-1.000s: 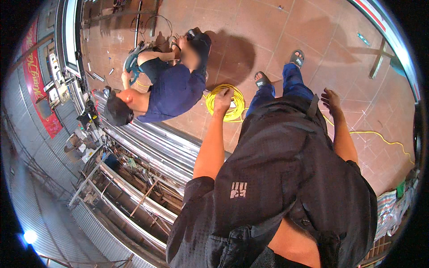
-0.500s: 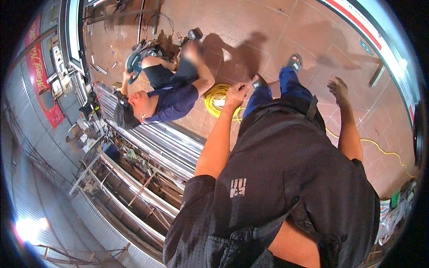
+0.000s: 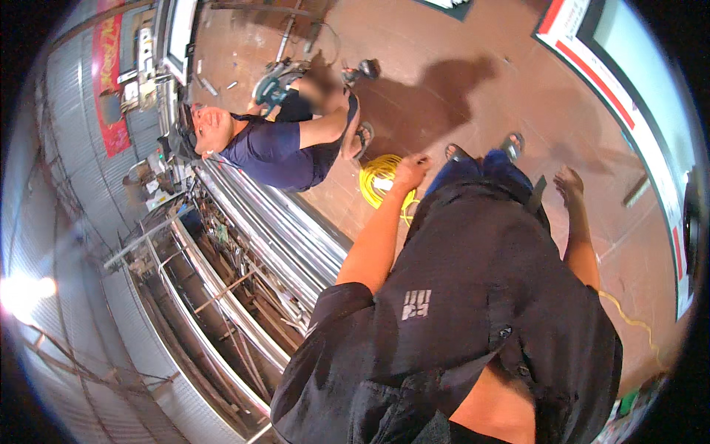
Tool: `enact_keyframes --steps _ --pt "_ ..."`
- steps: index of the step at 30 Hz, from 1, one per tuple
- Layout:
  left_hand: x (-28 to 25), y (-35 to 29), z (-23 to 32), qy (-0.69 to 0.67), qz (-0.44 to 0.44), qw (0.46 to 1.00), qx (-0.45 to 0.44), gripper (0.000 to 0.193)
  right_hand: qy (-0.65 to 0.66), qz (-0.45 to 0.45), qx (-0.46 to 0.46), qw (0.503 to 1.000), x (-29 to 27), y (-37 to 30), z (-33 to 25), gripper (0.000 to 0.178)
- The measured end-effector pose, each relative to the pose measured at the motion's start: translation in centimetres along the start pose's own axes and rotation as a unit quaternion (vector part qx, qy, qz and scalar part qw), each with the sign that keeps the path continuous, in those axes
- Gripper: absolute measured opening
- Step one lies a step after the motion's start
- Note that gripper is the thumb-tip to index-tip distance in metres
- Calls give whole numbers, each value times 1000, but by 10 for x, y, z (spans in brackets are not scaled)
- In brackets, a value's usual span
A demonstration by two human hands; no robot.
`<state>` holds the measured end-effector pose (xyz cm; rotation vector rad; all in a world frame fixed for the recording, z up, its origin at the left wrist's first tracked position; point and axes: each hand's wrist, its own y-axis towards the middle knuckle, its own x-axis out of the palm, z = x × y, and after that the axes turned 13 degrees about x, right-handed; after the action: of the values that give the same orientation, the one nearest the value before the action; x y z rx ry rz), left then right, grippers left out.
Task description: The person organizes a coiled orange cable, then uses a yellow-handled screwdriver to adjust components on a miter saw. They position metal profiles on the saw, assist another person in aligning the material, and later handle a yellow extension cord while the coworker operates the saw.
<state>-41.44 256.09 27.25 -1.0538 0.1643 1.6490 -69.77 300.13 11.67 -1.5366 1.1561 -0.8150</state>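
Both of my arms hang down over the floor. My left hand is in the air beside a coil of yellow cable or hose, its fingers loosely bent, with nothing visible in them. On the other side of my legs, my right hand hangs with its fingers somewhat apart and holds nothing that I can see. A white patch lies on the coil. Neither hand appears to touch anything.
A person in a dark blue shirt sits low at left, beside a teal power tool. A dark cordless tool lies beyond. Long metal profiles fill a rack on my left. A white-and-red framed panel stands at right. Yellow cord trails nearby.
My view has shifted, so the coil and the person appear farther right. The person has turned their head up toward me and changed leg position. My hands still hang at my sides.
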Motion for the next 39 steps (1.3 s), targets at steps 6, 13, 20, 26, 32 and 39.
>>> enact_keyframes --steps 6,13,20,26,32,39 --pt "-2 31 35 9 -32 999 7 43 26 -117 -58 991 -20 44 10 55" --pt "-15 41 51 -68 -61 994 -51 44 42 -9 18 999 -23 28 -2 56" --pt "-3 34 28 -24 -39 999 -8 43 40 -4 19 999 -14 -3 8 46" --pt "27 11 -9 13 -81 996 26 47 -40 -67 -27 997 -2 -18 14 42" --pt "22 8 -50 -46 -162 986 -1 47 1 -119 -220 968 4 -28 39 29" --pt "-10 -35 -90 -42 -39 996 68 52 78 -87 -75 990 44 -56 116 51"
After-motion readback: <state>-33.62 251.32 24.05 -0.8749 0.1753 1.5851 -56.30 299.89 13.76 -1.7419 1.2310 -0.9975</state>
